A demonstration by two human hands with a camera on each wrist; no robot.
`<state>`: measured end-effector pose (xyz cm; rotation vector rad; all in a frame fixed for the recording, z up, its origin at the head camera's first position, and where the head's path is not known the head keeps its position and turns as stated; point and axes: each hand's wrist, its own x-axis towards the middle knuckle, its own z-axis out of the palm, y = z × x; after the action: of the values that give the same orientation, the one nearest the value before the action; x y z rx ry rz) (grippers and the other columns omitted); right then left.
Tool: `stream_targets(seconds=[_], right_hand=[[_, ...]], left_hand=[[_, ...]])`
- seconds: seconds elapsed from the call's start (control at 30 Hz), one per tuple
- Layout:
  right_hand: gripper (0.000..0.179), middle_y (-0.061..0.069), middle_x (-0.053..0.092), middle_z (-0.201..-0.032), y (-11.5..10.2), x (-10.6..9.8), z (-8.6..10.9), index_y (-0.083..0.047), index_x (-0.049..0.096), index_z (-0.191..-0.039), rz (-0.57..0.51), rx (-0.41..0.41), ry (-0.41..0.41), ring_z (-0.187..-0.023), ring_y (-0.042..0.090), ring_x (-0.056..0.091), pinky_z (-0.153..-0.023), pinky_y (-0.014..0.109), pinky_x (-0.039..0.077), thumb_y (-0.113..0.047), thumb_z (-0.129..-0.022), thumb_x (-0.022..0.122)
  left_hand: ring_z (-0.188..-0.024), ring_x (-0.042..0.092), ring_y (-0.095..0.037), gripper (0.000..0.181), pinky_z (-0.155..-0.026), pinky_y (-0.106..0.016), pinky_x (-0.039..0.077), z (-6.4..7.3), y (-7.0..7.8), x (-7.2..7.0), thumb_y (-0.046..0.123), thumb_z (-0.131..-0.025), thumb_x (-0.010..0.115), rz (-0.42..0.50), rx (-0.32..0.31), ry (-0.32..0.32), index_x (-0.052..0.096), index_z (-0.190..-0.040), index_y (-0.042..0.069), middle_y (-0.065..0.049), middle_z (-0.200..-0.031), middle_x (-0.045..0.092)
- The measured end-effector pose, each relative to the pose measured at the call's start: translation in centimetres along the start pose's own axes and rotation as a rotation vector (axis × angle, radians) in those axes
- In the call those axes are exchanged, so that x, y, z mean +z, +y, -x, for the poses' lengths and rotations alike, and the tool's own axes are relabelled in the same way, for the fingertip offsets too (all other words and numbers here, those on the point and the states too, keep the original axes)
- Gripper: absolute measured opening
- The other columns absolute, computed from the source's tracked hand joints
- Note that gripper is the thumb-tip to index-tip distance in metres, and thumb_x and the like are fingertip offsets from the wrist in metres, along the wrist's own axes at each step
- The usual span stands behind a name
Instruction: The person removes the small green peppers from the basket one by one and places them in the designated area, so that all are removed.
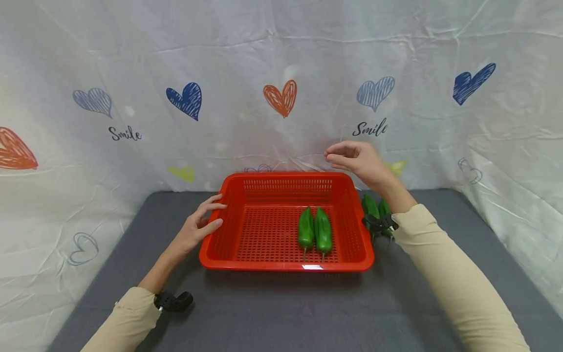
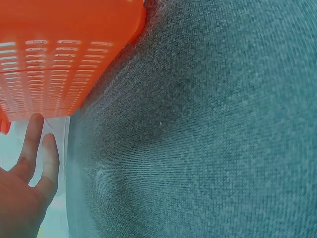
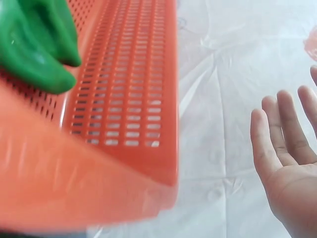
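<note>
A red plastic basket (image 1: 281, 266) with slotted walls sits on the grey table. Inside it, toward the right, two long green peppers (image 1: 323, 230) lie side by side, stems toward the front. My left hand (image 1: 198, 222) is at the basket's left rim, thumb and fingertips right at the edge, fingers fairly straight. Raised over the back right corner is my right hand (image 1: 358, 159), fingers loosely bent and nothing in them. In the right wrist view its fingers (image 3: 265, 144) spread apart beside the basket wall. More green peppers (image 1: 370, 208) lie right of the basket, partly hidden by my right wrist.
A white cloth (image 1: 237, 122) printed with hearts and "Smile" hangs behind the table and along its sides. The grey tabletop (image 1: 272, 313) extends in front of the basket. Black wrist cameras (image 1: 175, 301) are strapped on both wrists.
</note>
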<state>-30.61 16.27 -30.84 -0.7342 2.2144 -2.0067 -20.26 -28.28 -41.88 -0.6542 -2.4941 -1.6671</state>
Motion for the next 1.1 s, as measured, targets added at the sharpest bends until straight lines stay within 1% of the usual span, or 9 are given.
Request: stream_targets(seconds=[0.13,0.23,0.37,0.47,0.57,0.7,0.83,0.93,1.1], right_hand=[[0.025,0.027,0.065,-0.119,0.0,0.9,-0.5,0.008,0.069,-0.117,-0.012,-0.034,-0.008,-0.108,0.033,0.063,-0.095,0.045,0.05,-0.002,-0.095,0.072],[0.025,0.027,0.065,-0.119,-0.2,1.6,-0.7,0.008,0.069,-0.117,-0.03,-0.037,-0.015,-0.109,0.034,0.063,-0.093,0.042,0.052,-0.002,-0.094,0.072],[0.027,0.022,0.067,-0.117,-0.4,2.5,-1.0,0.008,0.069,-0.118,-0.045,-0.036,-0.026,-0.112,0.038,0.061,-0.096,0.048,0.049,-0.004,-0.095,0.073],[0.025,0.02,0.068,-0.115,-0.3,3.1,-1.4,0.007,0.07,-0.116,-0.043,-0.036,-0.032,-0.109,0.037,0.063,-0.096,0.051,0.048,-0.004,-0.094,0.074],[0.024,0.026,0.066,-0.116,0.0,3.8,-1.7,0.007,0.07,-0.114,-0.042,-0.032,-0.038,-0.102,0.033,0.066,-0.094,0.05,0.05,-0.003,-0.093,0.074],[0.026,0.03,0.063,-0.12,0.9,4.6,-2.1,0.01,0.068,-0.116,-0.087,0.005,-0.057,-0.102,0.029,0.065,-0.096,0.049,0.049,-0.003,-0.094,0.073],[0.031,0.029,0.061,-0.124,1.9,5.2,-2.3,0.013,0.064,-0.121,-0.122,0.058,-0.078,-0.111,0.035,0.062,-0.101,0.053,0.044,-0.003,-0.095,0.071],[0.036,0.028,0.061,-0.126,2.6,5.6,-2.4,0.014,0.061,-0.125,-0.113,0.092,-0.095,-0.115,0.039,0.059,-0.102,0.052,0.043,-0.003,-0.096,0.071],[0.04,0.031,0.056,-0.133,3.9,6.1,-2.8,0.013,0.059,-0.13,-0.095,0.154,-0.134,-0.12,0.04,0.056,-0.103,0.051,0.043,-0.003,-0.095,0.072]], left_hand=[[-0.135,0.038,-0.035,0.039,-0.089,-0.027,0.048,0.0,0.0,0.0,0.005,-0.102,0.058,0.004,0.017,-0.003,0.054,-0.141,0.002,-0.009,-0.163,0.027],[-0.135,0.037,-0.035,0.039,-0.09,-0.027,0.048,0.1,0.1,0.1,0.004,-0.102,0.058,0.004,0.019,0.001,0.054,-0.141,0.002,-0.01,-0.163,0.027],[-0.132,0.041,-0.037,0.039,-0.089,-0.026,0.048,0.1,0.1,0.1,0.005,-0.102,0.059,0.008,0.016,0.005,0.054,-0.14,0.002,-0.01,-0.163,0.027],[-0.133,0.04,-0.037,0.039,-0.089,-0.026,0.048,0.1,0.1,0.1,0.005,-0.102,0.059,0.006,0.017,0.006,0.054,-0.14,0.002,-0.009,-0.163,0.027],[-0.135,0.037,-0.037,0.039,-0.089,-0.027,0.048,0.1,0.1,0.1,0.005,-0.102,0.059,0.001,0.022,0.009,0.054,-0.14,0.002,-0.01,-0.163,0.027],[-0.133,0.04,-0.038,0.039,-0.089,-0.027,0.048,0.1,0.1,0.1,0.005,-0.102,0.059,-0.001,0.013,0.012,0.054,-0.14,0.002,-0.009,-0.163,0.027],[-0.13,0.044,-0.037,0.039,-0.089,-0.028,0.048,0.1,0.1,0.1,0.007,-0.102,0.059,-0.001,-0.001,0.007,0.054,-0.141,0.003,-0.008,-0.163,0.027],[-0.131,0.043,-0.037,0.039,-0.089,-0.028,0.048,0.1,0.2,0.2,0.007,-0.103,0.059,0.004,-0.003,0.004,0.054,-0.141,0.002,-0.008,-0.163,0.027],[-0.134,0.04,-0.035,0.039,-0.09,-0.027,0.048,0.0,0.2,0.1,0.007,-0.102,0.059,0.005,-0.002,0.009,0.054,-0.14,0.002,-0.008,-0.163,0.027]])
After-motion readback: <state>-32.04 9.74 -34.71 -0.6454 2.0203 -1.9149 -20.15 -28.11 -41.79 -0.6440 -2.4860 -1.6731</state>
